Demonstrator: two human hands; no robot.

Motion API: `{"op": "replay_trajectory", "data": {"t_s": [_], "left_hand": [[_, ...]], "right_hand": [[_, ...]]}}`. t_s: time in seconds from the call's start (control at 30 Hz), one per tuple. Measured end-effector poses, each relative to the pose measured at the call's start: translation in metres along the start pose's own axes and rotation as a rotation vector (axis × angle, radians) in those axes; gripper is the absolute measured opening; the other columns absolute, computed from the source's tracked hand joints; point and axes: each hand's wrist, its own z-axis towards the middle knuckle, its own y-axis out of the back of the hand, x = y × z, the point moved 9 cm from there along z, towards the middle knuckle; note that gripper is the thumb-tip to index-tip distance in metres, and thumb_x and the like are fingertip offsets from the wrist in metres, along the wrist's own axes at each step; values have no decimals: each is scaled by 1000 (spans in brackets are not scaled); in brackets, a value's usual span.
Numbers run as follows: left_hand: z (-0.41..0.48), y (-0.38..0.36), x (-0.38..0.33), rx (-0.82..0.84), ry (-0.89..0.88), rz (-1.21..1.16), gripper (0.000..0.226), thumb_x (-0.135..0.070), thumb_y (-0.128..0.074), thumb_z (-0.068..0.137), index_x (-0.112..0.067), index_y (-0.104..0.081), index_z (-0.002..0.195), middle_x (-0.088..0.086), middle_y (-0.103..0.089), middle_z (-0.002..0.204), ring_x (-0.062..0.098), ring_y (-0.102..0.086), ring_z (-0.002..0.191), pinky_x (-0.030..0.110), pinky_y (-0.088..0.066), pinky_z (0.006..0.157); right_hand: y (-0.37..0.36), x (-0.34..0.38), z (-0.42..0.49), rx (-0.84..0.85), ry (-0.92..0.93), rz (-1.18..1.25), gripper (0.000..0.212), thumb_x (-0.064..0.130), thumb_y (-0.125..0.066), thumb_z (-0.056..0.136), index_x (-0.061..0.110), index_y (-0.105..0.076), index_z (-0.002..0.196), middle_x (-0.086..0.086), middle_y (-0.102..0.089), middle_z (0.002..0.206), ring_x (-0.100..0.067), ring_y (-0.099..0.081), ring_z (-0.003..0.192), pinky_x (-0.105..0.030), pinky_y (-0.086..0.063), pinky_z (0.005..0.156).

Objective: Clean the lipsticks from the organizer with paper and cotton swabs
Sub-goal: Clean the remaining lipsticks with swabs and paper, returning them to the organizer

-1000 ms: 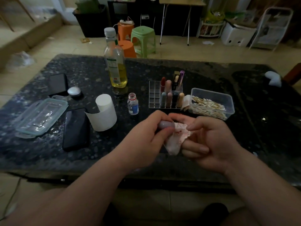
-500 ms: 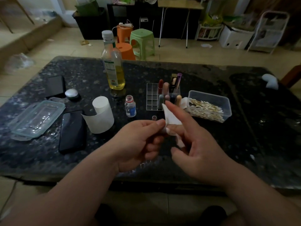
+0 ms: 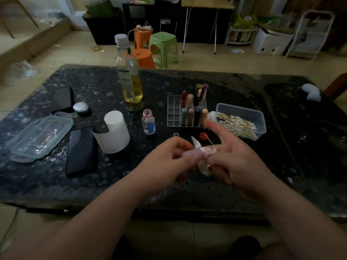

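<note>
A pale lipstick tube (image 3: 190, 153) lies sideways between my hands above the table's near middle. My left hand (image 3: 169, 158) grips its left end. A stained white paper (image 3: 205, 150) is wrapped round its right end, and my right hand (image 3: 232, 160) pinches that paper with thumb and lower fingers while the forefinger points out straight. Behind them the clear organizer (image 3: 173, 113) holds several lipsticks (image 3: 190, 107) in its right-hand cells. To its right stands a clear tub of cotton swabs (image 3: 242, 120). One used swab (image 3: 209, 140) and a red cap (image 3: 203, 136) lie just beyond my hands.
On the dark stone table (image 3: 281, 147) stand a tall oil bottle (image 3: 129, 76), a small open vial (image 3: 148, 121) and a white paper roll (image 3: 115, 131). Two phones (image 3: 81, 149), a clear lid (image 3: 40, 137) and a round silver object (image 3: 80, 107) lie left. Stools stand behind.
The paper, held up beside the tube half a second ago, is now wrapped round the lipstick's right end. Both hands shifted slightly right; the tube stays in my left hand.
</note>
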Motion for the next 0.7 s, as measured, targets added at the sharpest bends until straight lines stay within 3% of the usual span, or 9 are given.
{"op": "replay_trajectory", "data": {"t_s": [0.07, 0.1, 0.17, 0.27, 0.33, 0.4, 0.53, 0.6, 0.7], "left_hand": [[-1, -8, 9, 87, 153, -211, 45, -53, -61, 90, -14, -73, 108, 6, -67, 81, 16, -59, 66, 31, -47, 60], [-3, -11, 10, 124, 183, -254, 43, -48, -58, 96, -10, -74, 109, 8, -64, 78, 16, -56, 63, 30, -46, 58], [-3, -13, 8, 146, 176, -272, 38, -37, -54, 101, -5, -72, 112, 6, -62, 75, 14, -54, 61, 27, -45, 57], [-1, -1, -6, 21, -11, -25, 21, -30, -57, 101, -18, -74, 104, -4, -66, 74, 10, -59, 64, 23, -50, 60], [-4, 7, -17, -82, -168, 267, 10, -33, -60, 99, -35, -70, 101, -13, -69, 82, 5, -64, 70, 20, -54, 64], [-3, 17, -20, -160, -253, 420, 9, -35, -61, 97, -43, -64, 100, -20, -68, 90, 4, -66, 77, 19, -55, 68], [4, 58, -18, -339, -240, 45, 13, -43, -63, 92, -37, -74, 90, -10, -73, 89, 5, -66, 75, 24, -55, 70], [8, 56, -15, -237, -224, -233, 16, -43, -65, 86, -34, -78, 88, -9, -76, 106, 11, -69, 97, 31, -56, 85], [4, 30, -19, 9, -246, -306, 19, -40, -69, 85, -29, -79, 97, -4, -67, 135, 21, -59, 130, 47, -42, 111]], "right_hand": [[-3, 11, -5, -3, 127, -155, 82, -9, -57, 93, 39, -29, 152, -9, -76, 87, -43, -63, 69, -50, -60, 65], [-5, 13, -7, -2, 165, -219, 81, -9, -57, 94, 43, -29, 150, -10, -76, 92, -50, -63, 80, -61, -55, 77], [-9, 14, -10, 4, 192, -306, 80, -6, -57, 96, 48, -30, 148, -11, -75, 94, -45, -66, 79, -66, -52, 76], [-10, 16, -7, 4, 170, -296, 71, -2, -57, 98, 44, -33, 148, -5, -78, 98, -27, -74, 84, -43, -62, 74], [-2, 8, -1, -19, 30, -183, 65, -4, -57, 97, 34, -41, 147, -8, -77, 101, -9, -71, 64, -21, -55, 55], [11, -2, 5, -54, -125, 107, 61, -14, -50, 93, 19, -48, 145, -19, -69, 103, -5, -54, 37, -15, -39, 37], [28, -10, 1, -101, -225, 586, 60, -11, -43, 78, 4, -51, 136, -22, -73, 106, -1, -25, 25, -13, -18, 31], [24, -9, -4, -55, -244, 696, 53, -9, -41, 81, 2, -55, 131, -18, -75, 102, -2, -25, 23, -12, -13, 32], [13, -10, -8, 15, -298, 784, 43, -8, -42, 83, 1, -61, 121, -15, -75, 91, -4, -26, 21, -11, -12, 32]]}}
